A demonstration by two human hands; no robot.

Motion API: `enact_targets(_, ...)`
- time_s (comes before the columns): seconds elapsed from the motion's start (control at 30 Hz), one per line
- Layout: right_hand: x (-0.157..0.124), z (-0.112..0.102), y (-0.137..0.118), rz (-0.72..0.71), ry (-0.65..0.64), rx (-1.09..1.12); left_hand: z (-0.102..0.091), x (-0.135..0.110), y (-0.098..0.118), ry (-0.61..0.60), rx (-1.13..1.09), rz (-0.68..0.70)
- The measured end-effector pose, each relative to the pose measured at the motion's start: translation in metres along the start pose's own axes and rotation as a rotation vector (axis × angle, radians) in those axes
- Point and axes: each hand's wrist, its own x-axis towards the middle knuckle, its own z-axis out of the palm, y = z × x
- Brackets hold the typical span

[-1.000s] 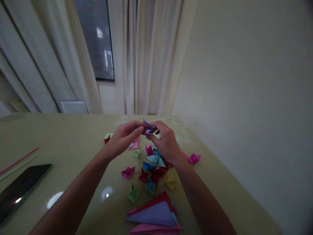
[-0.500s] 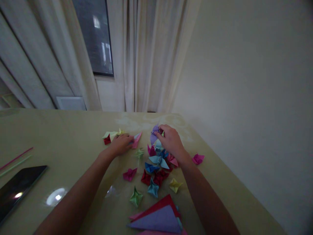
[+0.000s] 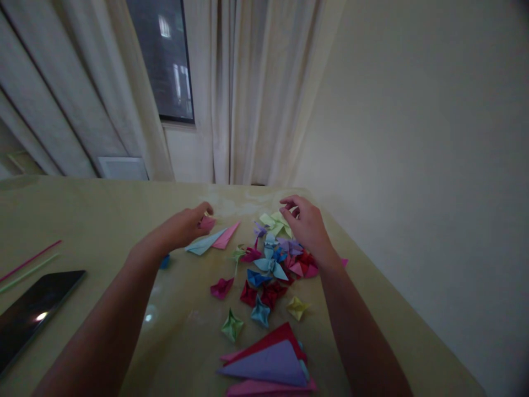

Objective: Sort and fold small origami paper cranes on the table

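My left hand [image 3: 188,225] is at the back left of the pile, its fingers closed around a small pink folded paper piece [image 3: 207,223]. Beneath it lie a pale blue folded paper [image 3: 204,242] and a pink one [image 3: 226,236]; a blue folded paper [image 3: 164,261] peeks out by the wrist. Above the right side of the pile, my right hand [image 3: 305,223] has its thumb and fingers apart, holding nothing visible. Just left of its fingertips is a light green paper flower [image 3: 276,224]. A light blue paper flower [image 3: 270,266] sits mid-pile.
Nearer me are a yellow paper piece [image 3: 297,307], a green one [image 3: 232,326] and a stack of folded paper cones [image 3: 264,364]. On the left lie a dark phone [image 3: 37,309] and two thin sticks [image 3: 31,259]. A wall [image 3: 413,193] borders the table's right side.
My right hand has let go of the purple paper flower and moved slightly right. My left hand has lifted and shifted left, now with a pink piece. Light green paper shows at the pile's back.
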Motion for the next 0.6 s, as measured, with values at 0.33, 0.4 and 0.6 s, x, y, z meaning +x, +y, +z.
enact_targets(0.33, -0.02, 0.006, -0.062, -0.108, -0.319, 0.396, -0.012, -0.022, 0.095, 0.14, -0.48, 0.458)
enact_targets(0.4, -0.02, 0.005, -0.062, -0.142, -0.281, 0.384, -0.013, -0.024, 0.098, 0.184, -0.462, 0.444)
enact_targets(0.6, -0.018, -0.006, -0.057, -0.151, -0.197, 0.387, -0.02, -0.027, 0.099, 0.268, -0.474, 0.449)
